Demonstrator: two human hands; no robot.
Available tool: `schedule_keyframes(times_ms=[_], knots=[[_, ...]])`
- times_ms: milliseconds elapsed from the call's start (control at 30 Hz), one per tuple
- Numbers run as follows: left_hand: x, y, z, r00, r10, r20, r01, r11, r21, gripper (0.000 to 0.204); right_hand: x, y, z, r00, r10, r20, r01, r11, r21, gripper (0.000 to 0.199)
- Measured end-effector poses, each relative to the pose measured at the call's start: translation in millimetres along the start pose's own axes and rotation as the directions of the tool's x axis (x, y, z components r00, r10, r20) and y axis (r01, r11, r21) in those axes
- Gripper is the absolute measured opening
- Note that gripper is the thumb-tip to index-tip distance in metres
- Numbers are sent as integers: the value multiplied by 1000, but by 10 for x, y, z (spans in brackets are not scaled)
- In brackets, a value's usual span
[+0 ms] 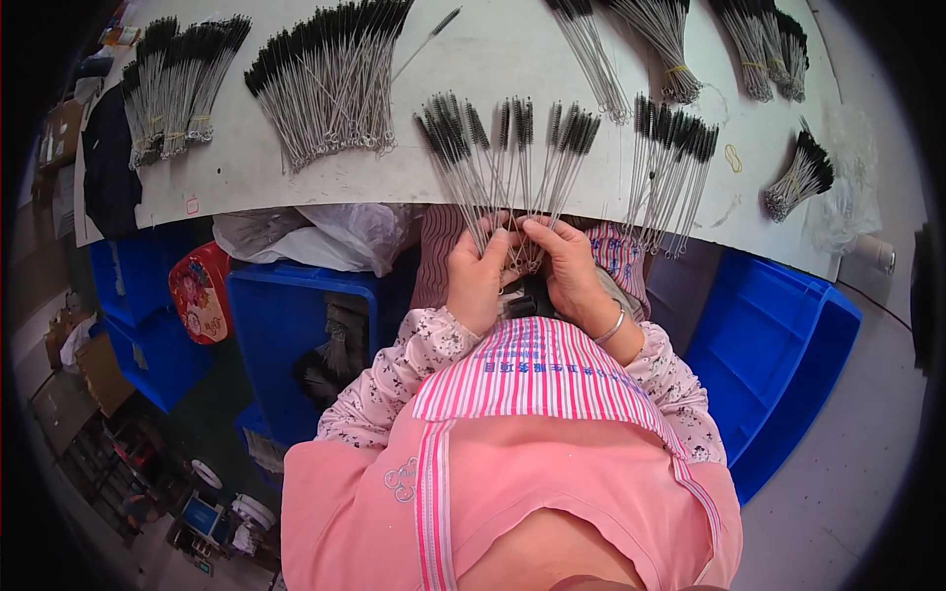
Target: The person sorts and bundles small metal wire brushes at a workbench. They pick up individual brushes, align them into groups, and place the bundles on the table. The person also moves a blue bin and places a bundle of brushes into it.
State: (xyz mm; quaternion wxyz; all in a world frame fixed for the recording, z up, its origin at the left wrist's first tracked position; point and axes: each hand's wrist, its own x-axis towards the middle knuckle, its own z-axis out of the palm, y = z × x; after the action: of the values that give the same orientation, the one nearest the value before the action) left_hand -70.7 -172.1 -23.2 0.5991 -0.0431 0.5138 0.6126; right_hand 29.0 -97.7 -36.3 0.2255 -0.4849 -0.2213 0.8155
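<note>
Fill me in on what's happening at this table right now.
A person in a pink apron is working at the edge of a white table. Both the left hand and the right hand grip the wire ends of a fanned bunch of thin wire-handled brushes with black bristle tips, which lie spread on the table. More bundles of the same black-tipped brushes lie across the tabletop. Blue plastic bins stand below the table.

sleeves: pink floral | apron: pink, striped bib | right wrist: silver bangle
</note>
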Motion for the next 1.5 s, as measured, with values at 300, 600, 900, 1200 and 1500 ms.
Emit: schedule_keyframes(times_ms=[300, 600, 900, 1200, 1500], knots=[[41, 69, -65, 981, -178, 79, 187, 974, -125, 34, 30, 31, -181, 1000, -16, 27, 19, 989, -147, 24], [78, 100, -98, 940, -276, 202, 309, 938, -155, 41, -299, -169, -282, 904, -419, -89, 288, 749, -597, 18], [76, 102, -89, 934, -263, 241, 310, 933, -183, 39, -158, -356, 211, 608, -689, 394, 592, 63, -803, 6], [31, 171, -27, 938, -246, 244, 297, 934, -201, 38, 129, -338, 446, 679, -584, 444, 371, -249, -895, 19], [57, 112, -58, 936, -237, 259, 296, 930, -219, 39, 218, -346, 467, 666, -656, 354, 345, -149, -927, 14]])
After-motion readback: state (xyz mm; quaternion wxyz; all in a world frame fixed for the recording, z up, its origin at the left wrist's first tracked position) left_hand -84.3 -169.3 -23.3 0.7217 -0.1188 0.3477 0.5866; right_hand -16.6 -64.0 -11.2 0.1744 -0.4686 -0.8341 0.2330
